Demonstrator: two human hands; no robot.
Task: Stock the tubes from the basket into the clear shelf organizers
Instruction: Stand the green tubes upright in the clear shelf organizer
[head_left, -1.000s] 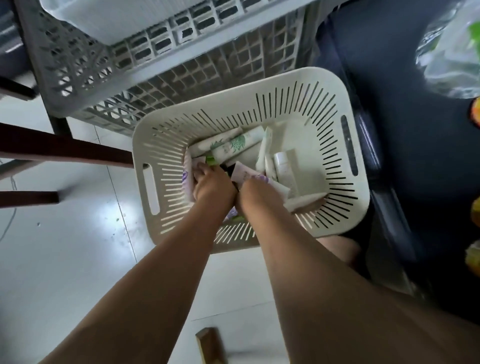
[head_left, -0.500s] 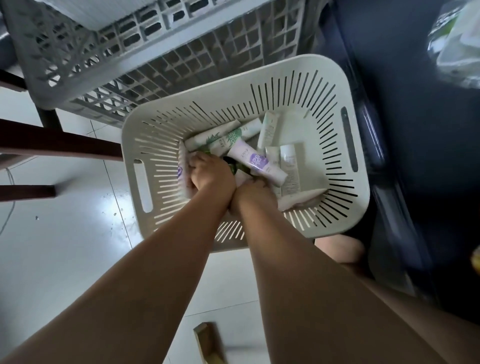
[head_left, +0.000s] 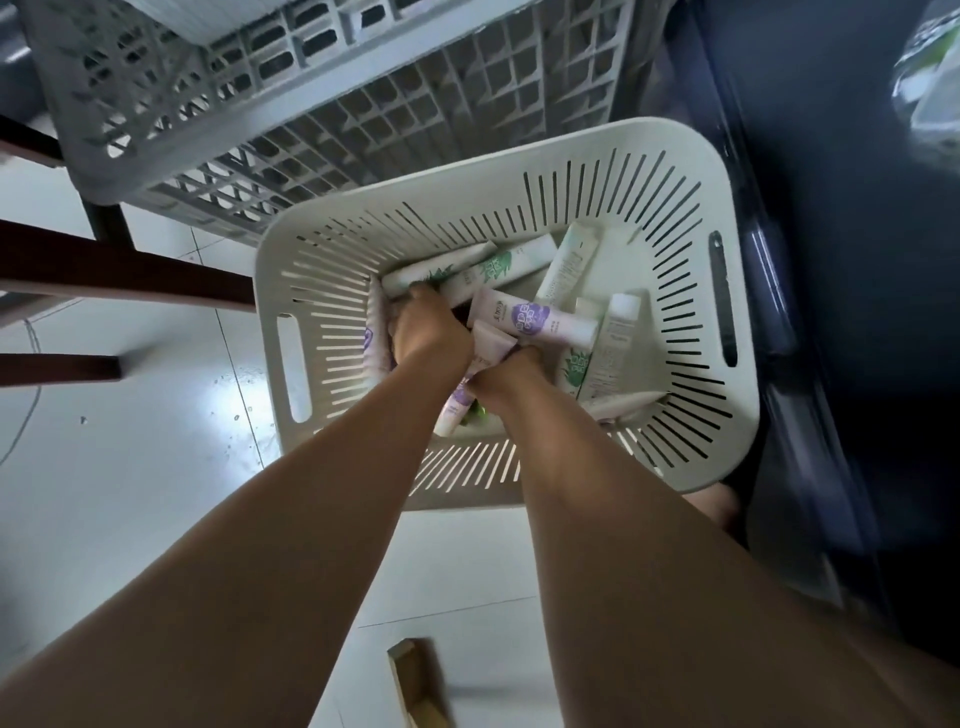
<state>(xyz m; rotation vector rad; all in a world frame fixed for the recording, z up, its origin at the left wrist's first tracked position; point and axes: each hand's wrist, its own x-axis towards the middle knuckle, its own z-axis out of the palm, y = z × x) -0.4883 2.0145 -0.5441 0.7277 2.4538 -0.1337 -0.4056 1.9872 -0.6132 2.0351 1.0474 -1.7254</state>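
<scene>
Down in the slotted basket (head_left: 670, 156), mid-grab among the tubes (head_left: 535, 319), left hand (head_left: 428, 332) curled round a bunch by the side wall, right hand (head_left: 506, 376) curled on a purple-print tube (head_left: 456, 409), so next up lifting clear and hunting for organizers, nowhere in shot.
</scene>
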